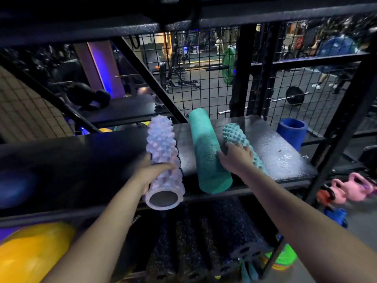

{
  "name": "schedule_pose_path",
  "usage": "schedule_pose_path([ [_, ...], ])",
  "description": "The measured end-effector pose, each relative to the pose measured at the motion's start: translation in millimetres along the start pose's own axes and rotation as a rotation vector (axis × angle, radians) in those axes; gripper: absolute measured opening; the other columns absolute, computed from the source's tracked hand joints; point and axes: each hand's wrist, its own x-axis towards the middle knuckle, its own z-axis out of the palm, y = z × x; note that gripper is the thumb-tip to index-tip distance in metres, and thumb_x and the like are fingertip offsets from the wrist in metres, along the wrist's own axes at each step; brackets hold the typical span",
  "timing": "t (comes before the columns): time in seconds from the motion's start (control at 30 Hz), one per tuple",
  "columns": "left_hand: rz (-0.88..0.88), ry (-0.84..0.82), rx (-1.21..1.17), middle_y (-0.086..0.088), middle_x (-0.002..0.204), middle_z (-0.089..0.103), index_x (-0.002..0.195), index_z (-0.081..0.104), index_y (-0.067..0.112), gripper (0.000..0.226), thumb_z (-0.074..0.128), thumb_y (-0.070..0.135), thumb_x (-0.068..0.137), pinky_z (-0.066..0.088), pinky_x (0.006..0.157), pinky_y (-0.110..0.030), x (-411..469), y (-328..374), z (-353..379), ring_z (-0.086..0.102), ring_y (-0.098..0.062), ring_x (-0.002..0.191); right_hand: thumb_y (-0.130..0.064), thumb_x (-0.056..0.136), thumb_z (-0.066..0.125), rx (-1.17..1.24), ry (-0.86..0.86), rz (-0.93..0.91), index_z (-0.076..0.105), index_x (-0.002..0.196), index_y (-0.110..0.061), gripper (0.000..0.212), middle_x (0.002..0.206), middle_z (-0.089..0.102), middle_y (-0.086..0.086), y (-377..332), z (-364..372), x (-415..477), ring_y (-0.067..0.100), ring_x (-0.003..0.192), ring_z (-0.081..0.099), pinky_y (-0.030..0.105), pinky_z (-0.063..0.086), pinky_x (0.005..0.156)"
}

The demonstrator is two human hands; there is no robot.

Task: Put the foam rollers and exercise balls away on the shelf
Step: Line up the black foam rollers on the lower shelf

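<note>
Dim here. Glare whitens the shelf [282,155] just right of the fingers [245,149] of the right hand [237,160]; edges smeared, bent.

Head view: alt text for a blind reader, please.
A person's left hand grips a pale spiked foam roller and the right hand holds a teal spiked roller, both on a black shelf. A smooth teal roller lies between them.
</note>
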Motion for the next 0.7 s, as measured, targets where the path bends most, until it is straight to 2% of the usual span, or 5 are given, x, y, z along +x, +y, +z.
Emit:
schedule_pose_path([
  [0.13,-0.004,0.0,0.152,0.002,0.118,0.071,0.133,0.048,0.029,0.096,0.091,0.034,0.048,0.063,0.079,-0.04,9.5,9.2,16.9,0.073,-0.02,0.097,-0.065,0.101,0.026,-0.06,0.026,-0.023,0.051,0.143,-0.018,0.068,0.153,0.042,0.013,24.0,10.5,-3.0,0.036,0.145,0.028,0.055,0.015,0.122],
  [0.33,0.088,-0.094,0.313,0.005,0.143,0.057,0.154,0.034,0.035,0.124,0.087,0.075,0.049,0.057,0.093,-0.035,26.2,39.6,46.0,0.066,-0.015,0.111,-0.056,0.097,0.048,-0.075,0.145,0.001,0.056,0.133,-0.015,0.055,0.143,0.052,0.012,79.4,-8.9,9.5,0.037,0.129,0.045,0.047,0.041,0.106],
  [0.43,0.213,-0.151,0.46,0.003,0.156,0.044,0.159,0.026,0.035,0.097,0.077,0.06,0.08,0.05,0.094,-0.032,17.1,56.4,69.6,0.059,-0.012,0.114,-0.045,0.099,0.051,-0.042,0.22,0.116,0.053,0.133,-0.011,0.048,0.135,0.056,0.016,113.4,-24.6,10.6,0.037,0.125,0.047,0.046,0.045,0.099],
  [0.57,0.346,-0.224,0.834,0.0,0.16,0.037,0.146,0.043,0.052,0.101,0.057,0.098,0.058,0.036,0.119,-0.044,14.9,42.1,81.0,0.045,-0.023,0.142,-0.049,0.101,0.047,0.016,0.26,0.178,0.052,0.138,-0.01,0.055,0.136,0.057,0.019,140.5,-32.6,13.0,0.041,0.125,0.049,0.046,0.042,0.1],
  [0.7,0.475,-0.151,0.898,0.011,0.16,0.036,0.143,0.052,0.043,0.074,0.06,0.078,0.079,0.021,0.119,-0.037,11.1,31.7,102.5,0.024,-0.017,0.148,-0.062,0.092,0.057,0.015,0.166,0.219,0.041,0.145,-0.018,0.071,0.142,0.05,0.014,155.4,-32.0,9.3,0.04,0.131,0.044,0.048,0.043,0.103],
])
